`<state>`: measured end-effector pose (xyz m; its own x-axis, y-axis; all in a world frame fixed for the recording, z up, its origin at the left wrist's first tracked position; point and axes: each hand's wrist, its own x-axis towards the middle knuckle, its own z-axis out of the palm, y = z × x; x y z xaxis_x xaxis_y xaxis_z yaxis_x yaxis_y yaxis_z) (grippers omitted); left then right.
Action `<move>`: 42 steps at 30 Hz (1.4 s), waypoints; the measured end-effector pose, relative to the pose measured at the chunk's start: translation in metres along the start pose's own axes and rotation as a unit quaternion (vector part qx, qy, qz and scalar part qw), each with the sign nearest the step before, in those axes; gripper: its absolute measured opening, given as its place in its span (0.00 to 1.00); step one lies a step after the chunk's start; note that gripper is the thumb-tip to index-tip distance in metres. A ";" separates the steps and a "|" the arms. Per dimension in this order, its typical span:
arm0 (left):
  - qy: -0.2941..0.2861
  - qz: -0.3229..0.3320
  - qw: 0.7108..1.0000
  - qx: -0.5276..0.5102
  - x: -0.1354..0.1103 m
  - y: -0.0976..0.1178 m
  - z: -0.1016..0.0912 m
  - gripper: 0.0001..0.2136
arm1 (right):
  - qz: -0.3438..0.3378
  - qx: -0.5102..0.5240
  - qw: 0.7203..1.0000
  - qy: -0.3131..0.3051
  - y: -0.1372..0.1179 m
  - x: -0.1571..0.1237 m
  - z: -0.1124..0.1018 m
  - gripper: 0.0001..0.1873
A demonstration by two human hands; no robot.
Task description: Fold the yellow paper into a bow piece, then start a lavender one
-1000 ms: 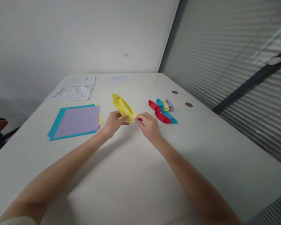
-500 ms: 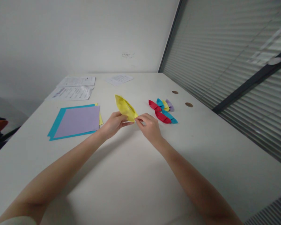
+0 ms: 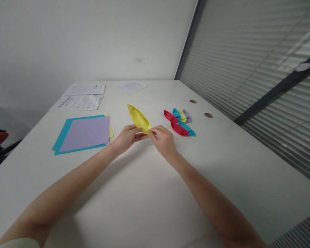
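A yellow folded paper boat (image 3: 138, 119) is held up above the white table, tilted with its far pointed end to the upper left. My left hand (image 3: 127, 137) grips its lower left side, thumb on the near face and fingers beneath. With thumb and forefinger, my right hand (image 3: 164, 139) pinches the boat's near right end. The fingertips hide that end. Right of my hands lie several small folded paper boats, among them a red one (image 3: 179, 129), a blue one (image 3: 187, 128), a yellow one (image 3: 182, 116) and a purple one (image 3: 187, 115).
Left of my hands lies a stack of coloured paper, with a purple sheet (image 3: 86, 133) over blue (image 3: 60, 137) and yellow ones. Printed sheets (image 3: 80, 102) lie at the back left, another (image 3: 131, 87) at the back middle. Window blinds (image 3: 248, 62) flank the table's (image 3: 144, 193) right edge.
Both hands keep their grip on the yellow paper boat. My right fingertips have shifted very slightly left along its end; the other things have stayed in place.
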<state>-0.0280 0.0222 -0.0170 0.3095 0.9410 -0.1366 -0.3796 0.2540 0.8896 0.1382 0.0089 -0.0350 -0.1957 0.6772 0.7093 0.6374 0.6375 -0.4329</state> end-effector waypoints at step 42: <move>0.040 0.051 0.995 0.071 -0.004 0.001 0.005 0.13 | -0.088 -0.007 0.996 -0.012 0.001 -0.004 0.002 0.11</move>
<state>-0.0253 0.0179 -0.0137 0.2040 0.9764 -0.0714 -0.2760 0.1273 0.9527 0.1384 0.0074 -0.0391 -0.3224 0.5638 0.7604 0.6019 0.7421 -0.2950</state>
